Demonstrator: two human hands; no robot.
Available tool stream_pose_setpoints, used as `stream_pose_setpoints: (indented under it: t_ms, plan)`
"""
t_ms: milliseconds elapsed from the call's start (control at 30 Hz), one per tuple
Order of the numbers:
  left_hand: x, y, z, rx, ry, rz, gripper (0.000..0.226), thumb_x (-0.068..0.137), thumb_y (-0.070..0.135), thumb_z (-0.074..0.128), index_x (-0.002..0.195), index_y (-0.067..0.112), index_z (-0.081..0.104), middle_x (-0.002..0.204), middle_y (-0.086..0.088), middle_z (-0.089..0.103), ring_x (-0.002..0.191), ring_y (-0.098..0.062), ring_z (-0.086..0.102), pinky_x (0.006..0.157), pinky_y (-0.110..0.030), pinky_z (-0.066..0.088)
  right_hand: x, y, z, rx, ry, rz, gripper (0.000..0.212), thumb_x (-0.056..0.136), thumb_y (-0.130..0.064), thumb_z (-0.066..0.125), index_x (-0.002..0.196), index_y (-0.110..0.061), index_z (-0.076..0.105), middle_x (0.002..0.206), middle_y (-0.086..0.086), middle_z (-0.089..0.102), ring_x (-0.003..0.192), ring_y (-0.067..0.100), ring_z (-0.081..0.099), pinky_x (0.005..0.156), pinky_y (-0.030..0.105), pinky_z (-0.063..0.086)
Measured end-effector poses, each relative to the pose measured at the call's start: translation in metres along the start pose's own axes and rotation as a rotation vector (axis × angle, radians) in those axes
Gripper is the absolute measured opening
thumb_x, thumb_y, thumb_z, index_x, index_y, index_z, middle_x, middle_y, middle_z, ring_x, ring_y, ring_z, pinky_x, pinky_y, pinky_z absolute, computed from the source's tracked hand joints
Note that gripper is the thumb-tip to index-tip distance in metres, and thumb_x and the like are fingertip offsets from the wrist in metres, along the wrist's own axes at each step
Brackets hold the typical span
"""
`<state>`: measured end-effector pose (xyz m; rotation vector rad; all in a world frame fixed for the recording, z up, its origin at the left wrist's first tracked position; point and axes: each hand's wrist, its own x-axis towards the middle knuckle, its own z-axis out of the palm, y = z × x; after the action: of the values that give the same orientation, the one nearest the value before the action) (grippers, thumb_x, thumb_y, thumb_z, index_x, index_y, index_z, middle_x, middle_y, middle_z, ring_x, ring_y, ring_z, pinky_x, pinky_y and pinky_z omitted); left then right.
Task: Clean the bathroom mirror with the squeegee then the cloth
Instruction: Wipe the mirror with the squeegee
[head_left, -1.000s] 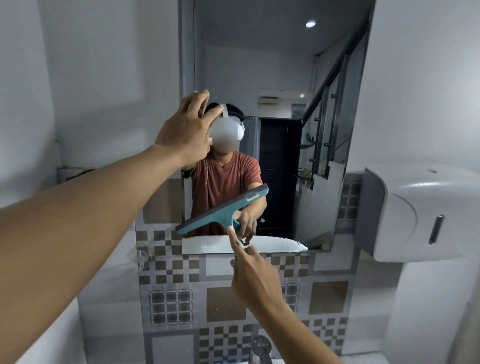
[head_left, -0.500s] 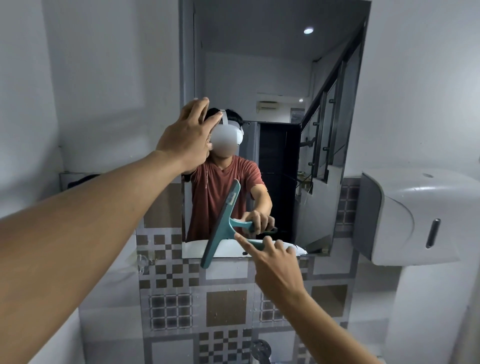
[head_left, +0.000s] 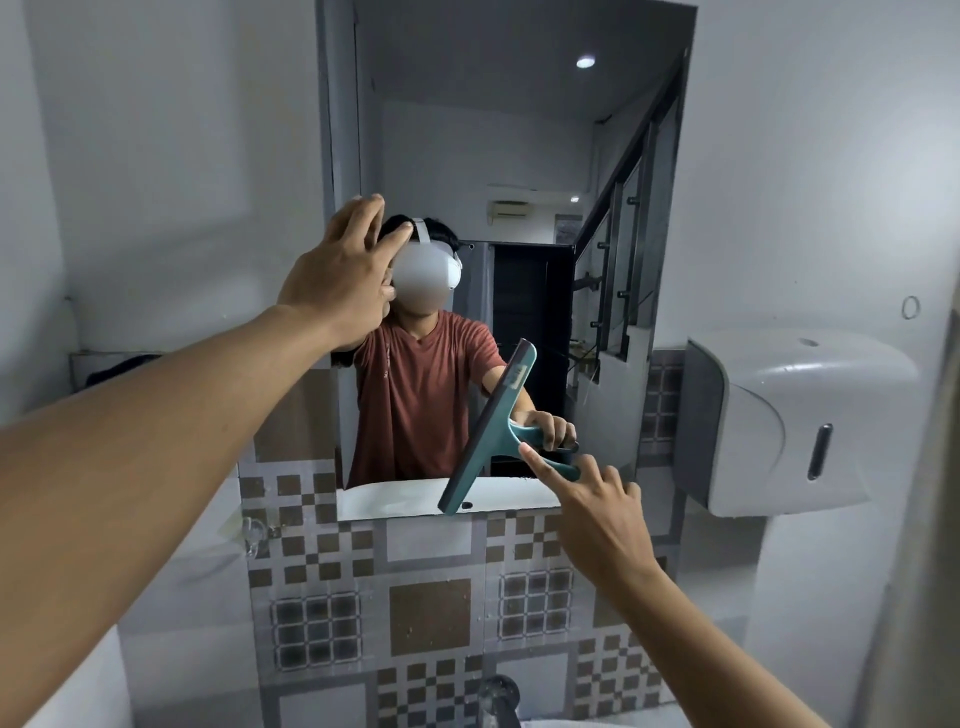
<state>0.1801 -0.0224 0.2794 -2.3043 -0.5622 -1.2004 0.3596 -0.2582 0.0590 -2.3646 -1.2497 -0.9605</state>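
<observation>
Nearest the camera, two bare forearms reach forward from the lower corners of the view. At the very bottom edge, a chrome tap (head_left: 500, 693) pokes up in front of the tiled wall (head_left: 431, 613), whose squares are grey, brown and white.

The right hand (head_left: 597, 512) is wrapped around the handle of the teal squeegee (head_left: 491, 431), with the index finger stretched out along the handle toward the blade. The blade stands tilted, top end leaning right, and lies against the glass near the bottom edge of the mirror (head_left: 519, 156); its lower end dips just past that edge onto the tiles. A small pale label sits on the upper part of the blade.

The left hand (head_left: 343, 280) is raised higher, fingers spread and loose, holding nothing. It lies at the left edge of the mirror, about halfway up; whether the palm actually presses on the glass cannot be told from here.

On the right wall, well apart from the mirror's right edge, hangs a white paper dispenser (head_left: 795, 421) with a dark slot on its front.

Farthest back, within the glass, the reflection shows a person in a rust-red T-shirt, a white basin rim along the bottom edge, a dark doorway, a stair railing and a ceiling light (head_left: 585, 63).
</observation>
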Motion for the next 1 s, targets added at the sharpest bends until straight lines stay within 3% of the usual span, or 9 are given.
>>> stream_pose_setpoints:
  t_ms: [133,333,467,700,800,900,1000]
  plan:
    - [0.002,-0.002,0.005,0.014,0.008,0.007,0.068,0.089,0.017,0.065,0.15,0.017,0.035,0.159,-0.014,0.021,0.149,-0.036,0.015,0.08,-0.059,0.058,-0.006,0.013,0.002,0.099,-0.037,0.146,0.094,0.092,-0.002,0.047,0.155,-0.053,0.001,0.101,0.005,0.048,0.086,0.026,0.05,0.075,0.042,0.048]
    - [0.004,-0.006,0.012,0.002,0.028,0.017,0.069,0.088,0.015,0.065,0.149,0.018,0.034,0.159,-0.014,0.021,0.149,-0.037,0.015,0.084,-0.063,0.056,-0.025,0.021,0.009,0.295,-0.09,0.332,0.091,0.097,-0.002,0.046,0.154,-0.05,-0.007,0.088,0.006,0.044,0.06,0.017,0.04,0.051,0.028,0.036]
    - [0.003,-0.005,0.007,0.002,0.018,0.009,0.069,0.087,0.016,0.066,0.149,0.018,0.035,0.158,-0.012,0.02,0.149,-0.036,0.015,0.083,-0.063,0.056,-0.034,0.006,0.021,0.399,-0.117,0.404,0.091,0.1,-0.004,0.047,0.152,-0.05,-0.012,0.089,0.007,0.052,0.057,0.015,0.045,0.045,0.022,0.034]
    - [0.001,-0.004,0.004,-0.004,0.02,0.017,0.067,0.087,0.013,0.065,0.148,0.016,0.036,0.156,-0.014,0.023,0.148,-0.037,0.017,0.077,-0.061,0.058,-0.04,-0.025,0.036,0.63,-0.16,0.528,0.092,0.1,-0.004,0.044,0.153,-0.05,-0.016,0.094,0.008,0.061,0.066,0.019,0.054,0.061,0.036,0.05]
    - [0.0,-0.003,0.003,-0.017,0.019,0.01,0.069,0.086,0.013,0.068,0.148,0.017,0.037,0.156,-0.013,0.024,0.148,-0.036,0.016,0.077,-0.062,0.058,-0.044,-0.04,0.036,0.717,-0.177,0.543,0.099,0.095,0.001,0.046,0.151,-0.048,-0.02,0.085,0.015,0.064,0.062,0.021,0.053,0.064,0.047,0.054]
    - [-0.002,-0.002,0.003,-0.033,0.017,0.006,0.07,0.086,0.013,0.069,0.148,0.017,0.037,0.157,-0.012,0.023,0.149,-0.035,0.015,0.078,-0.063,0.057,-0.044,-0.063,0.035,0.866,-0.17,0.592,0.101,0.089,0.005,0.042,0.152,-0.047,-0.017,0.082,0.015,0.064,0.061,0.02,0.049,0.061,0.048,0.054]
    - [-0.003,-0.002,0.002,-0.032,0.014,0.008,0.069,0.086,0.012,0.068,0.148,0.018,0.037,0.157,-0.013,0.023,0.15,-0.035,0.014,0.078,-0.064,0.057,-0.043,-0.082,0.037,0.984,-0.165,0.627,0.094,0.096,-0.001,0.041,0.151,-0.049,-0.018,0.085,0.01,0.063,0.063,0.021,0.053,0.06,0.046,0.059]
